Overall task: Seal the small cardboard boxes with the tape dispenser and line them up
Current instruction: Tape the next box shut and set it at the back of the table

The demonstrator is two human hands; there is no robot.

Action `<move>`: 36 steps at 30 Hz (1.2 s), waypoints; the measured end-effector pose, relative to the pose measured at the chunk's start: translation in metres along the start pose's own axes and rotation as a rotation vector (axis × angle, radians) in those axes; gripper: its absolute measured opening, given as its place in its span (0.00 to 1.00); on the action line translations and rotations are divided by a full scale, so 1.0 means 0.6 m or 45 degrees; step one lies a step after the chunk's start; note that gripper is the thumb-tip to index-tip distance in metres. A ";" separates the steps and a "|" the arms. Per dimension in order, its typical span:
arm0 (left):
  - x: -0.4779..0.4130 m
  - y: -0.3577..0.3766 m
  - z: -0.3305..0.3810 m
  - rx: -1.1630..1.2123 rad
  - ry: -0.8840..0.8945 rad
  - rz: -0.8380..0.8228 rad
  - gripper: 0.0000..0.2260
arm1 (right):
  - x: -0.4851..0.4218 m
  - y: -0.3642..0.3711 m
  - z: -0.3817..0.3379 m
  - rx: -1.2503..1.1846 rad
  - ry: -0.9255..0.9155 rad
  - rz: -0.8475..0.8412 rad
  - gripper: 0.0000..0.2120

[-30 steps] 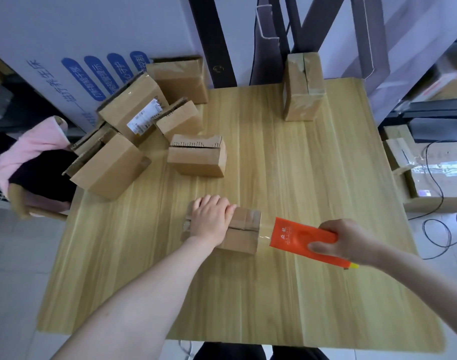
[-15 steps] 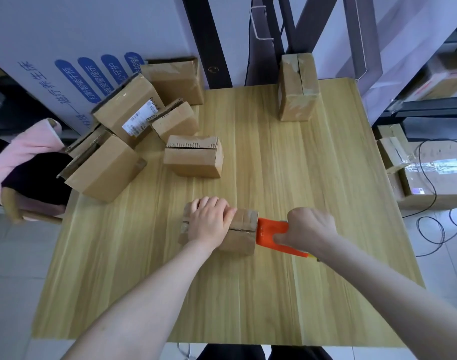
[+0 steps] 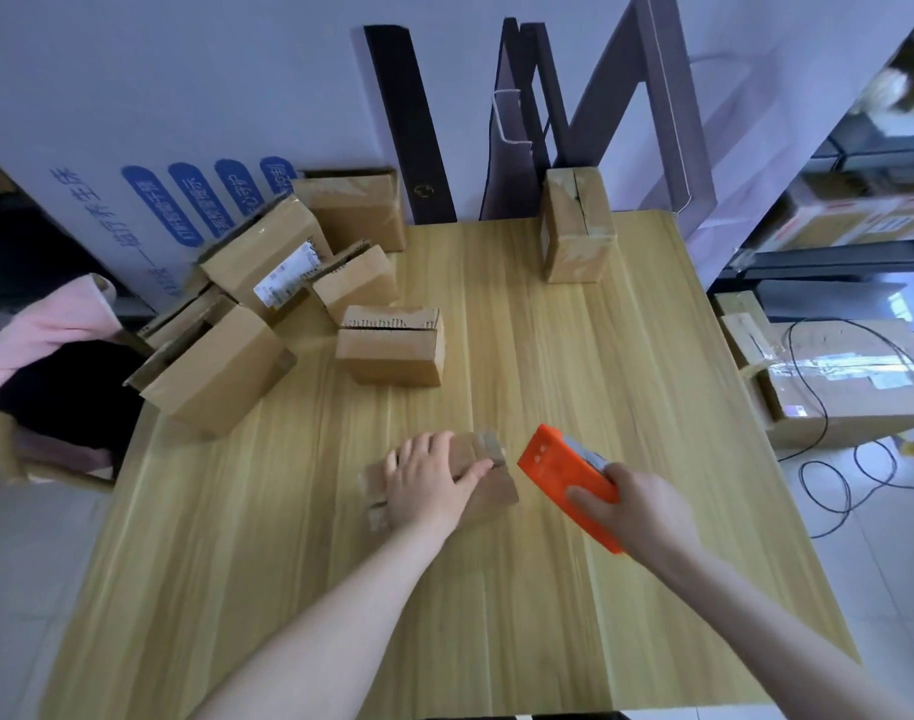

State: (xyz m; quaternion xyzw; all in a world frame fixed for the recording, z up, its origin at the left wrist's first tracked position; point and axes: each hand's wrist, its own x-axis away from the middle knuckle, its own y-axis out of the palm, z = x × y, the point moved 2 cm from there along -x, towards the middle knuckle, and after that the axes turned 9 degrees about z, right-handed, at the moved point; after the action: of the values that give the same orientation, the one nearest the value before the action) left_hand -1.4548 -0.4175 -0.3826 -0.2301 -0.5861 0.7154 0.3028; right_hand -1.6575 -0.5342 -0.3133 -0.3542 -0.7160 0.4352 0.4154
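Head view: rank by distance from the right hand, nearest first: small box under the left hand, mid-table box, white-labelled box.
From the right hand, which grips the tape dispenser:
1. The small box, just to its left, held by the left hand.
2. The mid-table box, farther back and left.
3. The white-labelled box, in the far-left pile.

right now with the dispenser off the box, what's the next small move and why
Probably carry the small box to the far edge, beside the upright taped box. The left hand holds it, and the tape dispenser in the right hand is tilted up, apart from its end, so taping looks finished. The blur hides the tape itself.
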 end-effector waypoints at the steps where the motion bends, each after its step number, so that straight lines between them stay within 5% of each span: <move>1: 0.011 -0.003 -0.001 0.061 -0.232 0.039 0.30 | 0.001 -0.009 0.002 -0.101 -0.015 0.025 0.17; 3: 0.032 -0.013 -0.003 0.265 -0.641 0.075 0.28 | 0.001 -0.024 0.000 -0.329 -0.033 0.065 0.14; 6: 0.042 -0.020 -0.003 0.408 -0.865 -0.028 0.25 | 0.004 -0.039 -0.013 -0.647 -0.054 0.057 0.12; 8: 0.037 -0.028 0.000 0.496 -0.868 -0.031 0.22 | 0.011 -0.048 -0.025 -0.790 -0.092 0.031 0.12; 11: 0.018 -0.079 0.018 1.071 -0.659 0.095 0.14 | 0.024 -0.065 -0.043 -0.872 -0.179 0.018 0.06; 13: 0.006 -0.138 0.033 1.479 -0.604 -0.072 0.11 | 0.033 -0.078 -0.053 -0.907 -0.225 0.010 0.06; 15: 0.000 -0.189 0.041 1.664 -0.597 -0.396 0.18 | 0.038 -0.087 -0.056 -0.913 -0.255 0.007 0.07; 17: -0.001 -0.224 0.039 1.695 -0.498 -0.511 0.19 | 0.040 -0.093 -0.059 -0.926 -0.271 -0.003 0.05; 25: 0.010 -0.265 0.035 1.498 -0.174 -0.260 0.09 | 0.046 -0.110 -0.080 -0.774 -0.340 0.102 0.11; 32: -0.003 -0.266 0.031 1.761 -0.568 -0.507 0.06 | 0.060 -0.122 -0.090 -0.830 -0.396 0.078 0.06; 36: -0.014 -0.264 0.026 1.591 -0.616 -0.396 0.02 | 0.065 -0.126 -0.102 -0.719 -0.393 0.084 0.07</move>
State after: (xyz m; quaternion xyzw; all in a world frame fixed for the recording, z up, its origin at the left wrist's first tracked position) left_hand -1.4335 -0.4141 -0.2250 0.2410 -0.1409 0.8986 0.3385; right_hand -1.6290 -0.5078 -0.2160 -0.4081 -0.8512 0.2811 0.1728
